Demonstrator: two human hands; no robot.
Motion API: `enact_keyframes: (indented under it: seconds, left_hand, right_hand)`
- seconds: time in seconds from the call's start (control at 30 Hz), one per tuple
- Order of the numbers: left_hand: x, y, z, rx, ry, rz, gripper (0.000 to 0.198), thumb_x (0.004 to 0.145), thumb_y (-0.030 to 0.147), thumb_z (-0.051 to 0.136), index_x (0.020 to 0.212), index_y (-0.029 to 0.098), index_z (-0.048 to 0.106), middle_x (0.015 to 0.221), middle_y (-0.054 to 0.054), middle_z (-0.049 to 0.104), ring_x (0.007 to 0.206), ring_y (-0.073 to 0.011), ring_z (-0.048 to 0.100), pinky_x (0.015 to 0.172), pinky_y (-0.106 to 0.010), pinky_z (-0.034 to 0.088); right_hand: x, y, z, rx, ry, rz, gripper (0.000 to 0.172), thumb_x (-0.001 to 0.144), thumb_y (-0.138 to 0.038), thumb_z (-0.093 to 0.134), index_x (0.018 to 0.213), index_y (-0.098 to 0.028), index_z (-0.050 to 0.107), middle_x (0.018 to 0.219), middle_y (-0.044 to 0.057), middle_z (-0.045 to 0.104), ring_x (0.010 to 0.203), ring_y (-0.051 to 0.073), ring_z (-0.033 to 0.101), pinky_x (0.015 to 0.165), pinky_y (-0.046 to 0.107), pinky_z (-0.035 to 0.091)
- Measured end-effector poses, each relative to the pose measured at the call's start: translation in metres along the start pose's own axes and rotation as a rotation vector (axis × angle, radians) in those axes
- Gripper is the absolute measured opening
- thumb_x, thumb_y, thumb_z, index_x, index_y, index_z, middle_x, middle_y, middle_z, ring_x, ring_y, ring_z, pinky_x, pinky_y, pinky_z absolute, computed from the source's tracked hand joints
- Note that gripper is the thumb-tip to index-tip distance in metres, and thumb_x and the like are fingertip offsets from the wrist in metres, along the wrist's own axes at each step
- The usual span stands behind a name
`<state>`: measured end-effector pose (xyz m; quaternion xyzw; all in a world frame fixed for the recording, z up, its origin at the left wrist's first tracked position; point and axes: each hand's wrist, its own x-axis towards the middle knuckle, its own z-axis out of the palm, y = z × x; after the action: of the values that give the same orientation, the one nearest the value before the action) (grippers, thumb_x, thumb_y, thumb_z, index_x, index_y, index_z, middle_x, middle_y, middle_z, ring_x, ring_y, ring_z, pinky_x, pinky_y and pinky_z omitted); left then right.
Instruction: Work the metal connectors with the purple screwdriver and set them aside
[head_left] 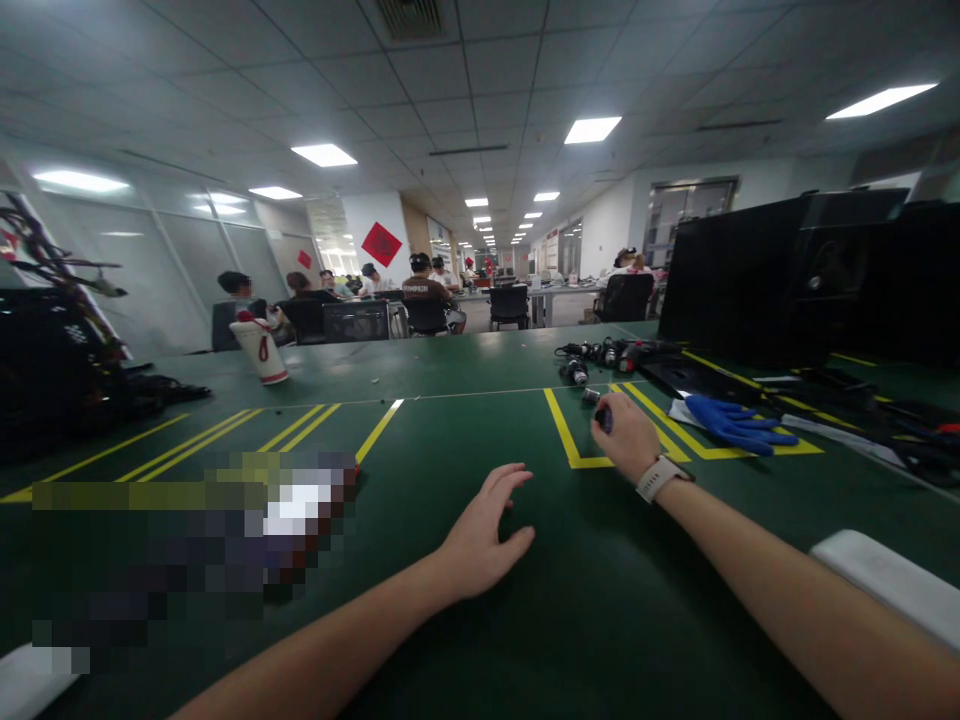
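My left hand (486,535) hovers over the middle of the green table (420,440), its fingers spread and nothing in them. Farther off to the right, my right hand (628,432) has its fingers closed on a small dark round part (604,418), mostly covered by the fingers, so its kind does not show. This hand is over a yellow-taped rectangle (592,462). Just past its fingertips lies a small silvery metal part (591,397). Several dark and metallic cylindrical parts (576,371) are grouped behind it.
Right of my right hand lies a blue glove (739,425). Black monitors (742,280) stand at the back right. A white cup (261,350) stands at the back left, a pixelated object (300,510) nearer. Several people sit at desks beyond the table.
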<state>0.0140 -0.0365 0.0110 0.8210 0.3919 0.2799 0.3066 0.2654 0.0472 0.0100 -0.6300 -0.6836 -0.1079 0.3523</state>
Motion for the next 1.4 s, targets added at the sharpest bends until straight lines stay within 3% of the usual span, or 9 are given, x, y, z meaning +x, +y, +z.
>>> enact_keyframes:
  seconds: [0.13, 0.3, 0.43, 0.57, 0.7, 0.9, 1.07, 1.23, 1.4]
  left_hand:
    - [0.0, 0.003, 0.0, 0.049, -0.019, 0.005, 0.05, 0.08, 0.025, 0.055, 0.127, 0.028, 0.041, 0.132, -0.007, 0.043, 0.113, -0.0247, 0.047, 0.094, -0.043, 0.042]
    - [0.0, 0.007, 0.0, 0.105, -0.04, 0.021, 0.047, 0.08, 0.027, 0.055, 0.126, 0.027, 0.044, 0.13, -0.007, 0.047, 0.114, -0.0254, 0.047, 0.096, -0.044, 0.04]
    - [-0.001, 0.009, -0.001, 0.149, -0.072, 0.044, 0.046, 0.081, 0.029, 0.054, 0.126, 0.025, 0.045, 0.13, -0.007, 0.048, 0.116, -0.0253, 0.046, 0.098, -0.044, 0.038]
    - [0.0, 0.006, 0.002, 0.189, -0.086, 0.067, 0.046, 0.081, 0.028, 0.053, 0.126, 0.025, 0.044, 0.132, -0.008, 0.046, 0.118, -0.025, 0.045, 0.099, -0.044, 0.037]
    - [0.002, 0.005, 0.006, 0.224, -0.076, 0.1, 0.047, 0.081, 0.029, 0.053, 0.127, 0.025, 0.044, 0.131, -0.008, 0.047, 0.117, -0.0256, 0.045, 0.098, -0.045, 0.037]
    - [0.0, 0.011, 0.005, 0.271, -0.106, 0.118, 0.048, 0.081, 0.03, 0.053, 0.128, 0.025, 0.042, 0.132, -0.008, 0.047, 0.118, -0.0266, 0.045, 0.099, -0.046, 0.036]
    - [0.0, 0.013, 0.004, 0.284, -0.114, 0.114, 0.047, 0.081, 0.03, 0.053, 0.127, 0.024, 0.043, 0.131, -0.008, 0.049, 0.117, -0.027, 0.046, 0.098, -0.045, 0.037]
    - [0.001, 0.013, 0.003, 0.274, -0.13, 0.101, 0.048, 0.081, 0.031, 0.052, 0.128, 0.026, 0.042, 0.132, -0.008, 0.048, 0.118, -0.0275, 0.045, 0.097, -0.046, 0.037]
    - [0.001, 0.01, 0.005, 0.245, -0.12, 0.075, 0.047, 0.082, 0.031, 0.051, 0.127, 0.026, 0.042, 0.131, -0.007, 0.047, 0.118, -0.0277, 0.045, 0.097, -0.047, 0.036]
  right_hand:
    - [0.004, 0.027, 0.0, -0.155, -0.061, 0.115, 0.014, 0.077, -0.011, 0.053, 0.091, -0.013, 0.053, 0.094, 0.012, 0.056, 0.083, 0.024, 0.055, 0.068, 0.033, 0.042]
    - [0.003, 0.033, 0.004, -0.267, -0.178, 0.153, 0.015, 0.086, -0.023, 0.053, 0.097, -0.013, 0.055, 0.099, 0.006, 0.057, 0.084, 0.018, 0.056, 0.072, 0.034, 0.046]
    - [0.003, 0.029, 0.003, -0.295, -0.202, 0.134, 0.022, 0.085, -0.031, 0.054, 0.097, -0.013, 0.055, 0.1, 0.007, 0.058, 0.087, 0.02, 0.055, 0.075, 0.035, 0.045]
    - [0.004, 0.024, 0.0, -0.314, -0.154, 0.118, 0.019, 0.086, -0.027, 0.051, 0.095, -0.012, 0.056, 0.098, 0.013, 0.06, 0.095, 0.024, 0.052, 0.08, 0.034, 0.042]
    - [0.01, 0.018, 0.006, -0.353, -0.136, 0.123, 0.021, 0.09, -0.026, 0.047, 0.105, -0.013, 0.054, 0.104, 0.009, 0.058, 0.097, 0.021, 0.054, 0.082, 0.037, 0.044]
    - [0.032, 0.012, 0.027, -0.391, -0.262, 0.123, 0.027, 0.088, -0.028, 0.052, 0.111, -0.015, 0.053, 0.11, 0.008, 0.057, 0.093, 0.02, 0.058, 0.078, 0.04, 0.049]
    - [0.042, 0.014, 0.031, -0.373, -0.363, 0.107, 0.028, 0.088, -0.028, 0.052, 0.113, -0.015, 0.052, 0.111, 0.008, 0.056, 0.092, 0.02, 0.059, 0.077, 0.04, 0.05]
    - [0.038, 0.009, 0.022, -0.315, -0.379, 0.058, 0.027, 0.089, -0.028, 0.052, 0.112, -0.015, 0.053, 0.11, 0.007, 0.057, 0.092, 0.02, 0.059, 0.077, 0.039, 0.05]
    - [0.012, -0.023, 0.013, -0.145, -0.374, -0.069, 0.02, 0.087, -0.025, 0.054, 0.103, -0.014, 0.056, 0.1, 0.006, 0.06, 0.088, 0.019, 0.059, 0.078, 0.039, 0.048]
